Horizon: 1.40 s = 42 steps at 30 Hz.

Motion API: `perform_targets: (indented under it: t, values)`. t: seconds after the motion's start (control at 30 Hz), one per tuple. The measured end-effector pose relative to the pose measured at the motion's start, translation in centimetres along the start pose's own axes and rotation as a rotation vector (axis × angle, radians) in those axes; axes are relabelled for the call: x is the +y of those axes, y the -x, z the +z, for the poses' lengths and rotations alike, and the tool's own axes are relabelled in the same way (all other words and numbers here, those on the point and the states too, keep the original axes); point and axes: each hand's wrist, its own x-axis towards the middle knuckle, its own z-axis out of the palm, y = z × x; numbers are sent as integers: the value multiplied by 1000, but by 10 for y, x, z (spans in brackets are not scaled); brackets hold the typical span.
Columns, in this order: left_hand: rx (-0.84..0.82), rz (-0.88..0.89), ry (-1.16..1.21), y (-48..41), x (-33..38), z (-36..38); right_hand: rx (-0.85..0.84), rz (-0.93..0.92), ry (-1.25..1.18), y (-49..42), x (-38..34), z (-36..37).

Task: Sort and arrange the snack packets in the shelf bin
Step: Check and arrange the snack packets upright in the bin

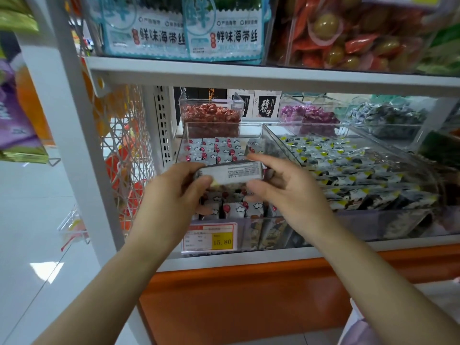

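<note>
A clear shelf bin (251, 131) on the lower shelf holds several small white snack packets (216, 151) with red and cloud prints. Above the bin's front I hold a stack of packets (231, 171), its printed back label facing me. My left hand (171, 192) grips the stack's left end, thumb on its front. My right hand (286, 188) holds the right end with fingers curled round it, forefinger reaching over the top. More packets (236, 207) lie under my hands in the bin's front part.
A neighbouring clear bin (348, 168) to the right holds black, white and yellow packets. Behind stand bins of red (211, 115) and purple (308, 114) sweets. A yellow price tag (211, 237) hangs on the bin front. The upper shelf (249, 75) carries seaweed packs.
</note>
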Motion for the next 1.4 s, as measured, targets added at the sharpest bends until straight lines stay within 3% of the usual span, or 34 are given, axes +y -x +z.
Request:
perform_targets:
  t: [0.1, 0.17, 0.27, 0.43, 0.6, 0.77, 1.03, 1.17, 1.23, 1.3, 1.4]
  values:
    - [46, 87, -156, -1, -1, 3, 233, 6, -134, -7, -5, 0]
    - [91, 241, -428, -7, -2, 1, 376, -30, -55, -13, -9, -3]
    - [-8, 295, -806, -19, -7, 0, 389, -141, 218, -25, -14, 3]
    - [-207, 223, -1094, -26, -20, 7, 330, -104, 222, -66, -15, 14]
    - [-233, 246, -1113, -26, -18, 4, 158, -36, 365, -97, -8, 18]
    - [-240, 241, -1074, -25, -17, 3, 146, -119, 508, -103, 3, 24]
    - [-213, 252, -1044, -24, -20, 3, -78, -146, 692, -117, 10, 44]
    - [-203, 234, -981, -22, -22, 1, -368, -133, 999, -120, 13, 46]
    - [-210, 233, -960, -21, -25, -1, -328, -67, 792, -127, 10, 40]
    - [-212, 231, -932, -21, -26, -3, -166, -52, 607, -137, 8, 36]
    - [-212, 230, -899, -21, -27, -4, -77, -72, 664, -151, 15, 37]
